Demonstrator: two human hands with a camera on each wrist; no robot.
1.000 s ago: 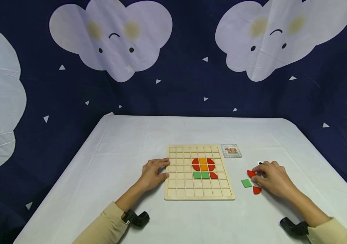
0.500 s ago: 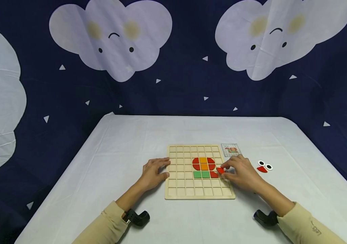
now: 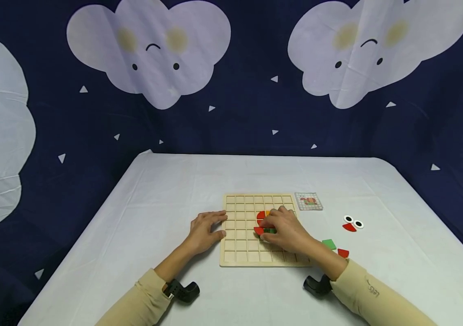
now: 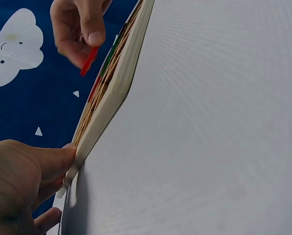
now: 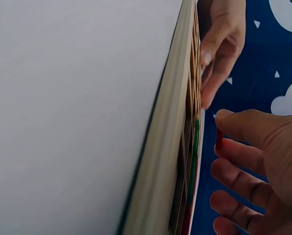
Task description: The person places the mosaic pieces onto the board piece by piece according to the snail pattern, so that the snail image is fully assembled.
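Note:
My right hand (image 3: 286,231) pinches a red quarter-circle tile (image 3: 258,231) between thumb and fingertips. It is over the wooden grid board (image 3: 239,258), a little left of the green tiles (image 3: 269,231), which the hand partly covers. In the left wrist view the pinched tile stands just apart from the board. Red tiles (image 3: 261,215) and orange ones (image 3: 268,213) lie in the grid behind the hand, partly hidden. My left hand (image 3: 204,233) rests at the board's left edge, thumb and fingertips touching it, fingers relaxed.
A small picture card (image 3: 309,201) lies beyond the board's right corner. Right of the board are a green square (image 3: 329,244), a red tile (image 3: 343,253) near the right sleeve, another red tile (image 3: 349,227) and two round eye pieces (image 3: 348,219). A patterned blue cloth (image 3: 255,122) hangs behind.
My right hand has taken a red tile from the loose pieces on the right and carried it leftward over the board. The left hand and the board have stayed put.

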